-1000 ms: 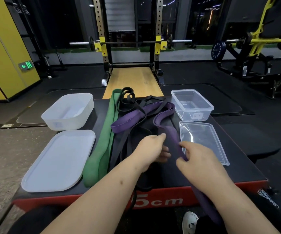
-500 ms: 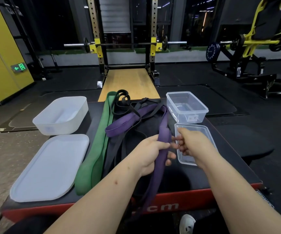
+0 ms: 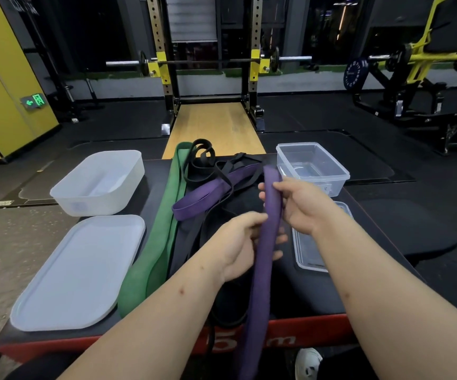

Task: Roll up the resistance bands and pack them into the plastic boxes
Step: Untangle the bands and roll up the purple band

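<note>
Over the black padded platform [image 3: 364, 272] the flat purple rubber band [image 3: 269, 237] runs lengthwise toward the person; right hand [image 3: 303, 205] pinches its raised far end, left hand [image 3: 237, 244] grips it just nearer.

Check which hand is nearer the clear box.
Right. The right hand pinches the purple band just in front of the clear box; the left hand holds the band lower, nearer the person, farther from it.
</note>
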Available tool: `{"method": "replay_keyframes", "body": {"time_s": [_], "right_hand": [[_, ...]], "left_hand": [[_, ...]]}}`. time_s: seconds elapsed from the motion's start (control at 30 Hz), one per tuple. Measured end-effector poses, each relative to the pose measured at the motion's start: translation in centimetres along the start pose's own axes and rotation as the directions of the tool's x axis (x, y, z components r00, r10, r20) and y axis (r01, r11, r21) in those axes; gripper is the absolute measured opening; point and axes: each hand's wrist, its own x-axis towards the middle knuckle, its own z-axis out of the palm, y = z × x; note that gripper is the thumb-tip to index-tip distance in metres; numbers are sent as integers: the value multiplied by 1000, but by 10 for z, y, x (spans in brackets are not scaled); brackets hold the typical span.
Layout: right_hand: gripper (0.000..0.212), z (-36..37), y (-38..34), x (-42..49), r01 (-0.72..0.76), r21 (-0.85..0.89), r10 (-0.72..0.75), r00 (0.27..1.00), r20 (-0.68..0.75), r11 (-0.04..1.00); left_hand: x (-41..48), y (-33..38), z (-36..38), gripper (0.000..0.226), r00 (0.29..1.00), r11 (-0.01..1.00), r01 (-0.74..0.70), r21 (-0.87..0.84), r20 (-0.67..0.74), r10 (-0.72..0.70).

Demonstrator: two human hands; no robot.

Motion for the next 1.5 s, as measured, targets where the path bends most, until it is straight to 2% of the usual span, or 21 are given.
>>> {"method": "replay_keyframes", "body": {"time_s": [0.1, 0.23, 0.33, 0.4, 0.47, 0.53, 0.6, 0.67, 0.7, 0.77, 0.83, 0.9, 0.93, 1.03, 1.17, 1.33, 1.43, 1.5], "right_hand": [[32, -7, -10, -12, 164, -76, -157, 983, 90, 984], [40, -19, -12, -39, 269, -225, -201, 937, 284, 936], [38, -35, -1, -48, 214, -336, -81, 926, 368, 917], [29, -47, 1, -47, 145, -414, 35, 917, 398, 898], [24, -54, 1, -38, 46, -440, 134, 919, 370, 897], [32, -57, 1, -22, -58, -418, 188, 943, 275, 906], [30, -53, 0, -7, -133, -376, 253, 923, 291, 917], [19, -44, -3, 6, -185, -240, 261, 902, 343, 953], [24, -39, -6, 12, -216, -142, 252, 912, 325, 966], [29, -27, -14, 27, -237, 4, 230, 947, 224, 972], [37, -18, -20, 45, -230, 55, 223, 969, 109, 972], [49, -11, -24, 68, -235, 127, 230, 972, 51, 964], [48, -8, -27, 79, -224, 155, 223, 974, 24, 962], [28, -2, -48, 101, -127, 162, 131, 991, -19, 979], [19, 10, -74, 108, 41, 63, -38, 999, -37, 997], [37, 22, -87, 108, 246, -13, -246, 969, -29, 969], [38, 24, -94, 101, 352, -60, -354, 935, -29, 934], [37, 26, -103, 91, 353, -172, -364, 931, -36, 920]], "left_hand": [[14, 9, -1, 47, 993, 1000, 4, 13, -115, -2], [33, 32, 9, 60, 990, 999, -26, -31, -138, 21], [45, 46, 24, 57, 991, 996, -30, -84, -133, 18], [50, 48, 32, 39, 990, 998, -26, -52, -137, 19], [54, 46, 34, 24, 990, 997, -79, -3, -116, 78], [54, 44, 31, 26, 988, 988, -151, -17, -33, 150], [51, 46, 25, 31, 979, 976, -203, -74, 14, 204], [48, 49, 16, 35, 970, 966, -236, -106, 26, 240], [45, 49, 13, 37, 967, 963, -241, -117, 53, 249], [40, 50, 8, 39, 959, 965, -234, -120, 135, 249], [37, 49, 3, 42, 947, 969, -213, -125, 216, 236], [36, 48, 0, 44, 936, 974, -197, -116, 273, 222], [37, 46, -1, 44, 938, 976, -192, -106, 273, 214], [40, 34, -2, 42, 961, 979, -196, -59, 188, 203], [48, 20, -2, 28, 972, 977, -211, -16, 107, 211], [64, 19, -3, 19, 982, 978, -179, -108, 34, 183], [75, 27, -12, 30, 982, 980, -161, -118, -120, 147], [82, 32, -24, 39, 963, 985, -150, -81, -237, 127]]}}
